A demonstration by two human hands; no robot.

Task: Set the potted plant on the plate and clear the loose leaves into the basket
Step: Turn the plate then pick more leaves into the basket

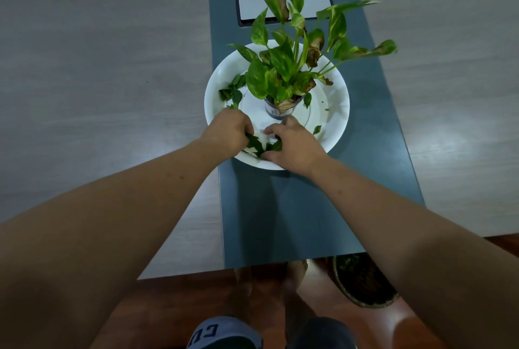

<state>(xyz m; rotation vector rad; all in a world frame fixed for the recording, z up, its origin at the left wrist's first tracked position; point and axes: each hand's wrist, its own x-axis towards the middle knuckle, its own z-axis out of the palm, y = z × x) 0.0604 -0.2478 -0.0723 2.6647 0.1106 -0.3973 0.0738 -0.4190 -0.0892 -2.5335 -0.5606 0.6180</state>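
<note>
The potted plant (283,68) stands upright in the middle of the white plate (334,124); several of its leaves have brown tips. Loose green leaves (259,145) lie on the plate's near rim between my hands. My left hand (229,131) is closed on some of those leaves. My right hand (292,145) rests on the pile with fingers curled over it, just in front of the pot. More loose leaves (231,89) lie on the plate's left side, and one small leaf (317,129) sits at the right. A woven basket (362,281) stands on the floor below the table's edge, to my right.
The plate rests on a dark blue-grey strip (295,208) running down the middle of a pale wood table (98,96). A rectangular panel (252,9) sits in the strip behind the plant. My feet and the reddish floor (174,309) show below the table's near edge.
</note>
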